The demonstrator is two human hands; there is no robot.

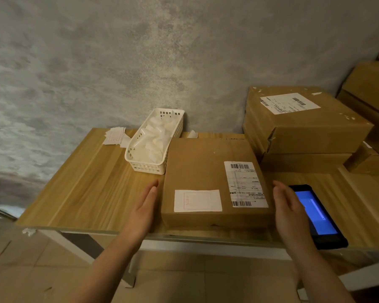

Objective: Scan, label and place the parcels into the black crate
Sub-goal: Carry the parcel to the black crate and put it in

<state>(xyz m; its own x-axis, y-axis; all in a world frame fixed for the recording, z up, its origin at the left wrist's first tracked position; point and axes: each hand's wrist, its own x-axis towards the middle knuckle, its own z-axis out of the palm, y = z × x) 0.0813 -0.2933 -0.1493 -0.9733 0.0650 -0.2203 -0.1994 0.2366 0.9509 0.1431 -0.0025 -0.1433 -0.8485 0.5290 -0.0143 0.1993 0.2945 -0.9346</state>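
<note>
Labels [114, 136] lie in a loose pile at the far left of your wooden table [85, 182], white slips with red print, near the wall. Just right of them sits a white slotted basket [149, 166] filled with crumpled white backing paper, its near right corner touching the parcel. Your left hand [145, 206] comes next, fingers straight and together, palm turned toward the parcel's left side, just beside it; whether it touches the cardboard is hard to tell. The parcel [197, 167], a flat brown box, lies on the table in front of you, between your hands. On its top face you have a white sticker with a red frame [197, 200] near the front edge and a shipping label with barcodes [245, 184] to the right of it. Your right hand [287, 206] is at the parcel's right side, fingers relaxed and only slightly bent, holding nothing. Behind that hand a black handheld scanner [322, 219] lies on the table with its screen lit blue. Farther right and back, more cardboard boxes [304, 125] are stacked, the top one bearing its own label
</note>
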